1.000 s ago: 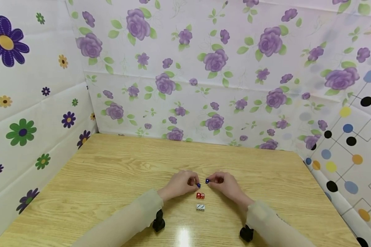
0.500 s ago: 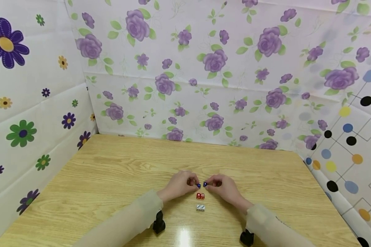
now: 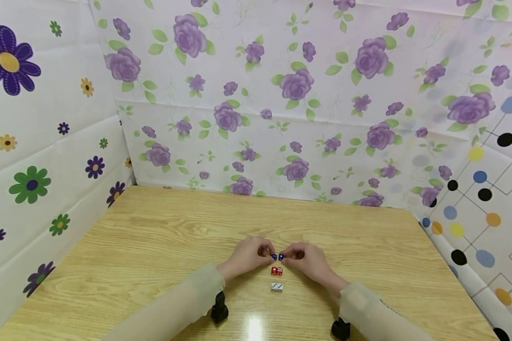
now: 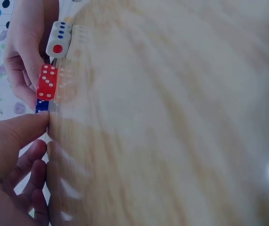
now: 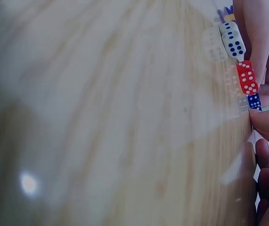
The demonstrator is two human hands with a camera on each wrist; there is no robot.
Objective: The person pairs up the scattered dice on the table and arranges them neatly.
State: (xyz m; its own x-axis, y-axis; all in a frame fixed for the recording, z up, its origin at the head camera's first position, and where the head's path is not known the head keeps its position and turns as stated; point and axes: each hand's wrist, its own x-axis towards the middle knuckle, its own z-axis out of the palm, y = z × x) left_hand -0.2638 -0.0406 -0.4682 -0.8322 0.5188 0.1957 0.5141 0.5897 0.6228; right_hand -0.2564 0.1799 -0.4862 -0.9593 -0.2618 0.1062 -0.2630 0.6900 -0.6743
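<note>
Between thumb and fingertips my left hand (image 3: 250,254) pinches a blue die (image 3: 274,257) on the table. My right hand (image 3: 309,258) pinches a second blue die (image 3: 281,257), a narrow gap to the right of the first. Just nearer to me sits a pair of red dice (image 3: 276,271), side by side. Below them in the head view is a pair of white dice (image 3: 277,287), also side by side. In the left wrist view, the left thumb partly hides blue at the fingertips, behind a red die (image 4: 47,82) and a white die (image 4: 59,39).
All the dice are on a wood-grain table (image 3: 175,227) with a glossy top. A flowered sheet (image 3: 256,94) hangs behind its far edge, with patterned sheets at both sides. Black wrist cameras (image 3: 219,308) hang under both forearms.
My right hand has brought its blue die left and slightly nearer to me, narrowing the gap to the other blue die. My left hand, the red dice and the white dice stay in place.
</note>
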